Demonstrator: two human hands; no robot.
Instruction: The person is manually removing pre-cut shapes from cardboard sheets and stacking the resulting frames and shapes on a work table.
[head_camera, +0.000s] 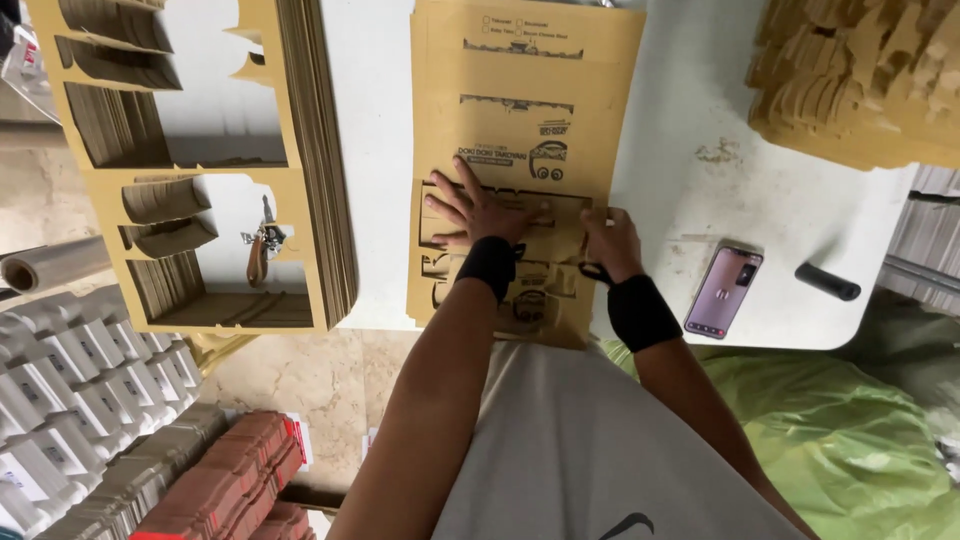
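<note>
Two hands, left (478, 212) and right (612, 240); two black wristbands (488, 265); one smartphone (723, 290); one black cylinder (827, 281); one folding knife (260, 250).

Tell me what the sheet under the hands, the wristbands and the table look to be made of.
Sheet: brown cardboard, matte, black print, creased folds. Wristbands: black stretchy fabric, likely elastic knit. Table: white, smooth, probably plastic or laminate, scuffed and stained.

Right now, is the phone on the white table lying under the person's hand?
No. The pink-screened phone lies bare on the white table, apart from the right hand, which presses the brown cardboard sheet.
</note>
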